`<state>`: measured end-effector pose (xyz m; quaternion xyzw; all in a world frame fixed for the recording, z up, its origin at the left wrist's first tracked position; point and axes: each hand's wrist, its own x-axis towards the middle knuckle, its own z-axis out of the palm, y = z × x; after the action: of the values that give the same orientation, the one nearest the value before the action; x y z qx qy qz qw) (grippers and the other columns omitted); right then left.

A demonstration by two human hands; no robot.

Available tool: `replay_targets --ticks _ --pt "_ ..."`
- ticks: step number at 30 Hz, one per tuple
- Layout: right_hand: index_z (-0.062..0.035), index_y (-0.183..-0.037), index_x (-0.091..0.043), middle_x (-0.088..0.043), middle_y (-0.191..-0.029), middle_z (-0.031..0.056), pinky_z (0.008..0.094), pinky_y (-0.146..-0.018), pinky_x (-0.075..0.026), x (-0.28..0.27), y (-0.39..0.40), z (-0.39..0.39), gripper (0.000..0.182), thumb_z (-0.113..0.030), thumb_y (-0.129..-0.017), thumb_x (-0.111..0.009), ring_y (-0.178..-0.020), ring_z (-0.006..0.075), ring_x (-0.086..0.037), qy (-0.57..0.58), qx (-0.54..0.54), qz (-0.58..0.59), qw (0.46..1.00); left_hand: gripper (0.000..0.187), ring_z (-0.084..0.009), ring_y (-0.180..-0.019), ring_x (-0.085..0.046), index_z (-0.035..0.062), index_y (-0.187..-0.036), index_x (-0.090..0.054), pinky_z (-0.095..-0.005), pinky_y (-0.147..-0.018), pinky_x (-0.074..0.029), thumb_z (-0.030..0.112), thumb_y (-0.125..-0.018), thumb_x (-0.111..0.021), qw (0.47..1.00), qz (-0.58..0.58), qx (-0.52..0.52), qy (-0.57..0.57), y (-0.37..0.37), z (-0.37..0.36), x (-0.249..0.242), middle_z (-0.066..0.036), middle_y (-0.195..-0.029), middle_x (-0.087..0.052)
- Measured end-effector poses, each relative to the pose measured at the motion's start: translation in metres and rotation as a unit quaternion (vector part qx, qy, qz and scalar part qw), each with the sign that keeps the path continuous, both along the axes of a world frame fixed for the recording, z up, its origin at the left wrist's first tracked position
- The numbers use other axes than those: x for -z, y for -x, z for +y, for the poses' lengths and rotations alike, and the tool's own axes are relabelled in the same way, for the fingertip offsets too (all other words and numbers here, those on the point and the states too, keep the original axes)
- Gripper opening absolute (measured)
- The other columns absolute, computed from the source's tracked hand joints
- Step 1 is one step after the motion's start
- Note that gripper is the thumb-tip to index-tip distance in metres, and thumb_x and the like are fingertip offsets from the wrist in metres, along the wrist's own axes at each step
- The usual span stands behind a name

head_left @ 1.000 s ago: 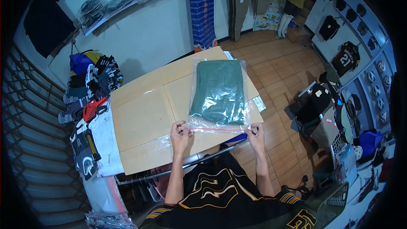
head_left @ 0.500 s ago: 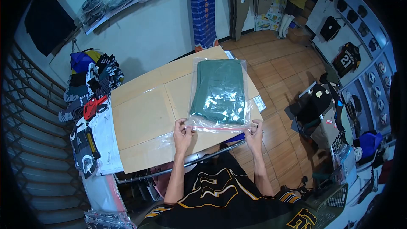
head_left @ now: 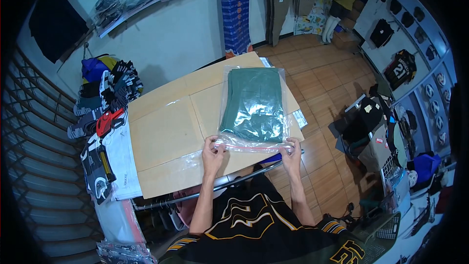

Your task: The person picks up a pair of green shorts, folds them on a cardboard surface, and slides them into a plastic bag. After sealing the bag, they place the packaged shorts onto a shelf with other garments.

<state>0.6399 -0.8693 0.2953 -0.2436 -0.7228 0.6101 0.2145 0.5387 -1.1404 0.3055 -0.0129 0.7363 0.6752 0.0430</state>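
A folded green garment (head_left: 254, 100) lies inside a clear plastic zip bag (head_left: 251, 145) on a sheet of brown cardboard (head_left: 163, 132). A red strip runs along the bag's near edge. My left hand (head_left: 212, 159) pinches the left end of that edge between thumb and fingers. At the right end of the same edge, my right hand (head_left: 291, 158) is closed on the plastic. The strip stretches roughly straight between both hands.
Folded socks (head_left: 115, 85) are heaped left of the cardboard, with a red-handled tool (head_left: 108, 123) beside them. A metal rail (head_left: 234, 182) runs below the near edge. Clothing goods (head_left: 364, 122) stand at right, past the tiled floor (head_left: 322, 112).
The near edge of the bag and both hands have shifted very slightly. My fingers have curled a little closer around the strip; the garment has hardly moved.
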Motion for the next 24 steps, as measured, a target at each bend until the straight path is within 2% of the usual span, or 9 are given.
replay_targets --ticks 3,7,9,13,15,16,18,21,24 --pt "-0.003 -0.123 -0.056 -0.065 -0.092 0.0088 0.0251 -0.061 -0.047 -0.007 -0.001 -0.001 0.04 0.002 -0.085 -0.069 -0.072 0.0104 -0.059 0.019 -0.006 -0.05 0.999 0.034 -0.0151 -0.081 -0.069 -0.0003 -0.124 -0.054 -0.027 -0.07 -0.054 0.004 -0.093 -0.066 1.0 0.0 -0.004 -0.014 0.0 0.002 0.0 -0.012 -0.093 -0.07" --pt "-0.0036 -0.124 -0.056 -0.064 -0.089 0.0071 0.0246 -0.058 -0.045 -0.007 0.001 -0.008 0.041 0.003 -0.085 -0.069 -0.067 0.0088 -0.056 0.044 -0.01 -0.041 0.998 0.033 -0.0146 -0.08 -0.068 -0.0001 -0.124 -0.055 -0.0272 -0.069 -0.053 0.005 -0.093 -0.066 1.0 0.012 0.012 0.021 0.0 0.001 0.0 -0.011 -0.093 -0.07" --pt "-0.0037 -0.123 -0.057 -0.063 -0.084 0.0055 0.0242 -0.058 -0.045 -0.001 0.003 -0.008 0.039 0.002 -0.086 -0.069 -0.065 0.008 -0.055 -0.006 -0.005 -0.008 1.0 0.031 -0.0136 -0.079 -0.067 0.0008 -0.122 -0.057 -0.0273 -0.067 -0.052 0.005 -0.093 -0.066 1.0 0.016 0.013 0.024 -0.001 0.002 -0.002 -0.01 -0.092 -0.07" --pt "-0.0035 -0.121 -0.057 -0.063 -0.091 0.0063 0.0246 -0.059 -0.045 0.0 0.004 -0.009 0.038 0.002 -0.086 -0.069 -0.068 0.0083 -0.055 0.001 -0.006 0.004 1.0 0.03 -0.0131 -0.077 -0.066 0.0017 -0.122 -0.058 -0.0276 -0.066 -0.052 0.006 -0.093 -0.066 0.999 0.015 0.027 0.029 0.0 0.0 0.0 -0.01 -0.092 -0.069" --pt "-0.0032 -0.118 -0.058 -0.064 -0.096 0.0079 0.0254 -0.061 -0.046 0.004 0.004 -0.007 0.035 0.002 -0.085 -0.069 -0.07 0.0094 -0.057 0.028 -0.005 -0.017 0.999 0.033 -0.0115 -0.076 -0.065 0.0038 -0.127 -0.053 -0.0241 -0.063 -0.05 0.01 -0.096 -0.066 0.997 0.026 0.045 0.049 0.001 -0.001 0.003 -0.007 -0.09 -0.067" --pt "-0.0032 -0.118 -0.058 -0.064 -0.096 0.0079 0.0254 -0.061 -0.046 0.007 0.005 -0.007 0.035 0.002 -0.085 -0.069 -0.07 0.0094 -0.057 0.027 -0.006 -0.017 0.999 0.033 -0.0115 -0.076 -0.065 0.0038 -0.127 -0.053 -0.0241 -0.063 -0.05 0.01 -0.096 -0.066 0.998 0.026 0.044 0.048 0.001 -0.001 0.005 -0.007 -0.09 -0.067" --pt "-0.0033 -0.117 -0.058 -0.066 -0.092 0.0084 0.0253 -0.06 -0.046 0.008 0.007 -0.008 0.034 0.001 -0.085 -0.068 -0.068 0.01 -0.057 -0.046 0.008 -0.001 0.999 0.029 -0.0123 -0.074 -0.066 0.0026 -0.12 -0.059 -0.0263 -0.063 -0.051 0.006 -0.093 -0.066 0.999 0.027 0.026 0.023 0.0 0.001 0.003 -0.009 -0.089 -0.069" --pt "-0.0022 -0.115 -0.056 -0.063 -0.088 0.0063 0.0243 -0.065 -0.049 0.006 0.009 -0.014 0.035 0.003 -0.084 -0.071 -0.075 0.0113 -0.061 -0.025 -0.001 0.002 1.0 0.028 -0.0119 -0.072 -0.065 0.0032 -0.119 -0.061 -0.0255 -0.062 -0.05 0.005 -0.092 -0.066 0.997 0.056 0.028 0.04 -0.001 0.004 0.001 -0.009 -0.087 -0.069" --pt "-0.0028 -0.114 -0.058 -0.062 -0.086 0.0056 0.0248 -0.065 -0.05 -0.005 0.008 -0.019 0.033 0.003 -0.084 -0.07 -0.076 0.011 -0.059 0.014 0.0 -0.021 1.0 0.027 -0.0118 -0.071 -0.065 0.0041 -0.117 -0.063 -0.0259 -0.061 -0.05 0.006 -0.091 -0.067 0.998 0.029 0.021 0.044 -0.004 0.006 -0.004 -0.009 -0.084 -0.069"
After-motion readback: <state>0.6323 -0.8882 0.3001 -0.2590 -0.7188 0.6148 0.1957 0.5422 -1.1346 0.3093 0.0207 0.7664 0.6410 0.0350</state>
